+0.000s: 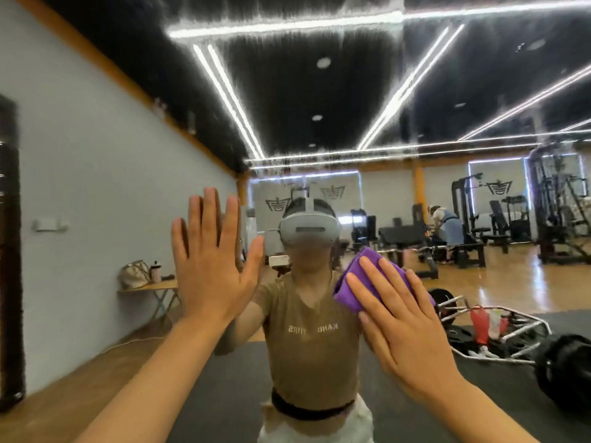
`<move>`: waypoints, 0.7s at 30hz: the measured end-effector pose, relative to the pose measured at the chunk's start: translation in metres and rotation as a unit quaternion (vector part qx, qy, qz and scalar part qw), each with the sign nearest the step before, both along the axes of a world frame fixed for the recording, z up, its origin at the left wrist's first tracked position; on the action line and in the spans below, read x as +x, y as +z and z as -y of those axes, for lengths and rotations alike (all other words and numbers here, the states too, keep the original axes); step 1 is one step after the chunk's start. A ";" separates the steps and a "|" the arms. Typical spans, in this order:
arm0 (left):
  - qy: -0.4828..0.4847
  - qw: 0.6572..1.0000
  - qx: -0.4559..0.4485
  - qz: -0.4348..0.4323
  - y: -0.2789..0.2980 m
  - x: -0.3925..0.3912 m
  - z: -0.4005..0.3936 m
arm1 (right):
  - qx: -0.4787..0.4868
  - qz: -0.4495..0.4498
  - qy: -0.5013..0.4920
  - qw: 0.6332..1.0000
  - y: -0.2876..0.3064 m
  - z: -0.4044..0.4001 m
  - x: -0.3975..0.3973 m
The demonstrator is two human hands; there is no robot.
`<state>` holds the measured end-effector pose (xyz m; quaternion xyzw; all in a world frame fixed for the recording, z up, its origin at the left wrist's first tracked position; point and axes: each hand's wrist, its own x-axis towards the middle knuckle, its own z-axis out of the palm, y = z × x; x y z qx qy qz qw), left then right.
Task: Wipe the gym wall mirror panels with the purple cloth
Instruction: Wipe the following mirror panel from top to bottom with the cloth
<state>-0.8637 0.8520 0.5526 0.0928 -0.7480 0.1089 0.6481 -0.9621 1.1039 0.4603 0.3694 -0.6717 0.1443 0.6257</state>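
Wiping looks midway: right hand point(406, 318) presses purple cloth point(367, 276) flat, fingers spread, at centre-right of the mirror point(319, 100), whose upper glass stays streaked, while left hand point(211, 260) rests spread.

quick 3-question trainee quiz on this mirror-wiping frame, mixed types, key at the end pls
1. True or false: the purple cloth sits under the left hand.
2. Multiple choice: how do the right hand fingers lie? A) curled into a fist B) straight, flat over the cloth C) pinching one corner
3. Fill in: the left hand is raised with its fingers ____ and holds nothing.

Key:
1. False; it is under the right hand, against the mirror.
2. B
3. Spread
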 end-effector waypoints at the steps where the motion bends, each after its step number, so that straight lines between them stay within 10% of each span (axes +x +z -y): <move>1: 0.000 1.000 -0.003 -0.003 -0.001 0.000 0.001 | -0.007 0.002 0.003 1.000 -0.001 0.001 -0.001; 11: -0.014 1.000 -0.019 -0.020 -0.002 -0.003 0.000 | 0.085 -0.039 -0.014 0.996 0.015 -0.014 -0.008; 21: -0.008 0.999 -0.022 -0.028 -0.003 -0.003 0.000 | -0.030 0.020 -0.003 0.999 0.251 -0.001 -0.003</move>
